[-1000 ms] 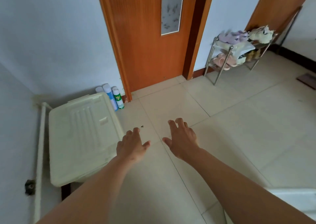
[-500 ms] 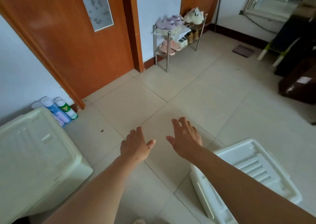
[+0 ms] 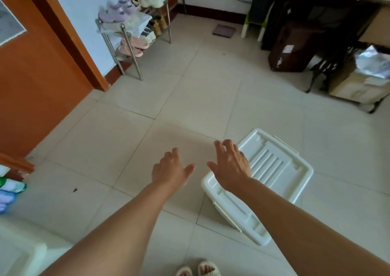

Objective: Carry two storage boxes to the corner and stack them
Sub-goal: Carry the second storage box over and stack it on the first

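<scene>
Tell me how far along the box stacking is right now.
Done: nothing confirmed here; no stack is in view. In hand: nothing; the left hand and right hand are both open and empty, the right one above the white lidded plastic storage box, which sits on the beige tiled floor. Left: grip it, carry it to the corner, stack it.

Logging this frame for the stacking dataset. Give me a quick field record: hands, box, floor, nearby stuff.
left hand: open, empty, held above the floor
right hand: open, empty, in front of the box's near left end in this view; contact cannot be told
white storage box: lid on, flat on the tiled floor, right of centre
second box: only a pale blurred edge at lower left, cannot tell what it is
shoe rack: by the wall, upper left
spray cans: left edge
task state: this box not lifted yet
</scene>
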A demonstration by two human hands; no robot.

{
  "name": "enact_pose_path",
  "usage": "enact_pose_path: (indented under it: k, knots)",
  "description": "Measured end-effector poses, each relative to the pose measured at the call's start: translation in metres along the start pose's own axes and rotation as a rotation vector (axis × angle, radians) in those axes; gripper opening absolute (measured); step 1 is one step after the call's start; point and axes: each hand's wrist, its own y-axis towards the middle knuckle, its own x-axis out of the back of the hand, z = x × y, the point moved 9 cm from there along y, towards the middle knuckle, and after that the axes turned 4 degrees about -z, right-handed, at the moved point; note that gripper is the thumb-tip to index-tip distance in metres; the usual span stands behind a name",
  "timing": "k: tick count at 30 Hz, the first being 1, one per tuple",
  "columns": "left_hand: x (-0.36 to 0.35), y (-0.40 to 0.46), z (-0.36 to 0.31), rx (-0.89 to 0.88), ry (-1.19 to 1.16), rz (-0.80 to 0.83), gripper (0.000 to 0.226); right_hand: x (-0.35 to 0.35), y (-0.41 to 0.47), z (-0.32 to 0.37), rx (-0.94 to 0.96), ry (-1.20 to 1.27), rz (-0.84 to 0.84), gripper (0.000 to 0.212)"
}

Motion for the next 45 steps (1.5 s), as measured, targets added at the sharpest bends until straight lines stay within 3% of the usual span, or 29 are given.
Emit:
enact_pose_path:
  k: [24, 33, 45]
  knots:
    - [-0.191, 0.061, -0.168, -0.378, 0.212, 0.199, 0.06, -0.087, -0.038, -0.242, -0.506, 0.119, -0.079, 0.056]
    - [-0.278, 0.096, -0.179, -0.49, 0.336, 0.253, 0.061, -0.166, -0.055, -0.304, -0.683, 0.159, -0.081, 0.058]
    - [-0.374, 0.157, -0.144, -0.649, 0.418, 0.24, 0.062, -0.295, -0.064, -0.342, -0.878, 0.133, -0.058, 0.059]
